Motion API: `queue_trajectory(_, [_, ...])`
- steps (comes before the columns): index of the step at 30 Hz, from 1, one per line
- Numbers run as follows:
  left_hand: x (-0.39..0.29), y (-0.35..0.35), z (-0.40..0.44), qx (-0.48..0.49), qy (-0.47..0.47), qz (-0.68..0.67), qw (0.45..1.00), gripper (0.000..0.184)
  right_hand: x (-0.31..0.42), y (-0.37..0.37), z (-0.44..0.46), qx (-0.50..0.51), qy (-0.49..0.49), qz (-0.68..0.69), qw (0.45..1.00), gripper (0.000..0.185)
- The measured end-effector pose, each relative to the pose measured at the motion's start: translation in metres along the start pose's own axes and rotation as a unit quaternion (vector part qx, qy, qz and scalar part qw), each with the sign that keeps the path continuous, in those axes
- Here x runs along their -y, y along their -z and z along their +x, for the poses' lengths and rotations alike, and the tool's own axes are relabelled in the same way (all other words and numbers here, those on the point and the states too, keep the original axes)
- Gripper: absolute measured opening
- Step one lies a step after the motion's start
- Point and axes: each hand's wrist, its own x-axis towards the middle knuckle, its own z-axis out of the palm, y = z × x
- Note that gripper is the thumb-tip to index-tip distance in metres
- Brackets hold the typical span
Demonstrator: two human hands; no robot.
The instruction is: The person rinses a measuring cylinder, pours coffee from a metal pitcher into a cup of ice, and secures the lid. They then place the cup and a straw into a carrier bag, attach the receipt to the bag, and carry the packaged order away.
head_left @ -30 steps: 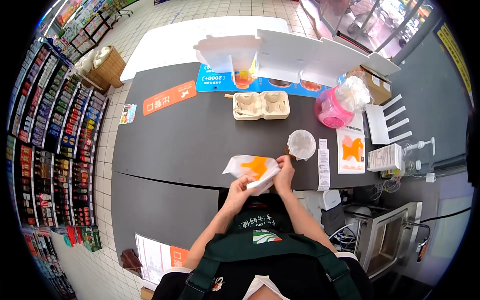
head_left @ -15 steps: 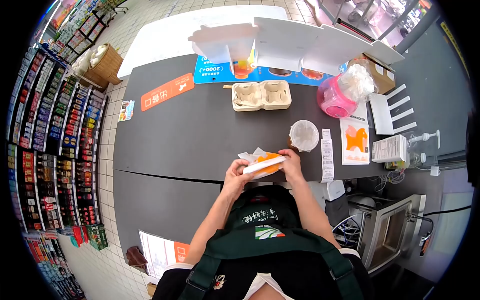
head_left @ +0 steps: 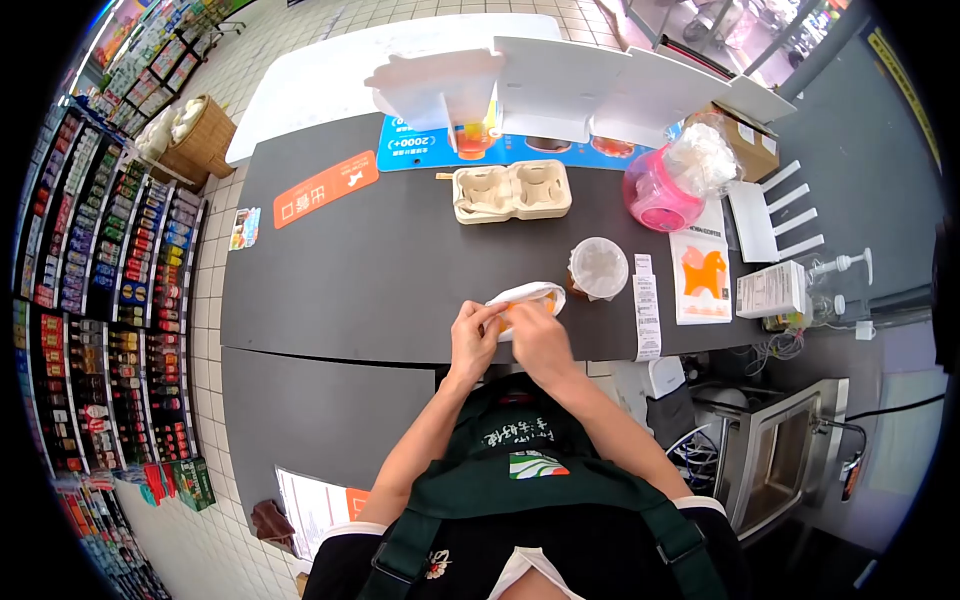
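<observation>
A white bag with orange print (head_left: 541, 293) is bunched up at the near edge of the dark table. The fingers of my left hand (head_left: 473, 338) are closed on its left side. My right hand (head_left: 541, 345) lies across its front, slightly blurred, with fingers bent against the bag and partly hidden. Just beyond my right hand, to the right, stands a lidded cup (head_left: 599, 268) with a white film over its top. A two-cell cardboard cup carrier (head_left: 512, 192) sits farther back.
A long paper receipt (head_left: 647, 310) and a flat white bag with an orange horse (head_left: 700, 275) lie to the right. Beyond are a pink container (head_left: 660, 195), a white router (head_left: 755, 222) and a pump bottle (head_left: 835, 285). White panels (head_left: 560, 85) stand at the back.
My right hand has moved left across the front of the bag, nearer my left hand. The bag has turned and now shows more white. The view has shifted slightly.
</observation>
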Motion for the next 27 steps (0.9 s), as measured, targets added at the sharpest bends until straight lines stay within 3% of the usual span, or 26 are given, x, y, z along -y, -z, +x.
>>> queue_trajectory(2, [0.001,-0.001,-0.001,-0.001,-0.017,-0.029,0.999,0.026,-0.025,-0.033,0.002,0.145,-0.039,-0.095,0.984,0.013])
queue_trajectory(3, [0.001,0.001,-0.001,-0.007,0.0,-0.002,1.0,0.027,-0.028,-0.038,0.007,0.14,-0.038,-0.097,0.985,0.013])
queue_trajectory(5, [0.008,0.002,-0.002,0.002,0.015,0.049,0.999,0.03,-0.035,-0.044,0.01,0.292,-0.122,-0.177,0.932,0.016])
queue_trajectory(8, [0.012,0.001,-0.002,0.013,0.012,0.05,0.999,0.03,-0.019,-0.026,0.015,0.294,-0.088,-0.206,0.929,0.018])
queue_trajectory(10, [0.011,0.002,0.001,0.014,0.012,0.044,0.999,0.03,-0.004,0.022,0.025,0.197,-0.075,-0.125,0.969,0.034])
queue_trajectory(12, [0.012,0.001,0.002,0.013,0.012,0.039,0.999,0.03,-0.001,0.074,0.051,0.084,-0.044,-0.306,0.947,0.063])
queue_trajectory(14, [0.012,-0.001,0.004,0.026,0.014,0.029,0.999,0.029,-0.041,0.081,0.059,0.158,-0.181,-0.277,0.93,0.086])
queue_trajectory(15, [0.014,-0.002,0.005,0.028,0.017,0.025,0.999,0.03,-0.056,0.082,0.06,0.157,-0.18,-0.278,0.93,0.086])
queue_trajectory(17, [0.015,-0.005,0.007,0.025,0.017,0.019,0.999,0.03,-0.076,0.081,0.065,0.261,-0.203,-0.235,0.914,0.087])
queue_trajectory(21, [0.013,-0.008,0.007,0.035,0.017,0.02,0.999,0.033,-0.068,0.089,0.067,0.255,-0.219,-0.196,0.921,0.086])
queue_trajectory(27, [0.018,-0.012,0.006,0.05,0.012,0.034,0.998,0.038,0.009,0.117,0.075,0.204,-0.057,-0.129,0.969,0.074])
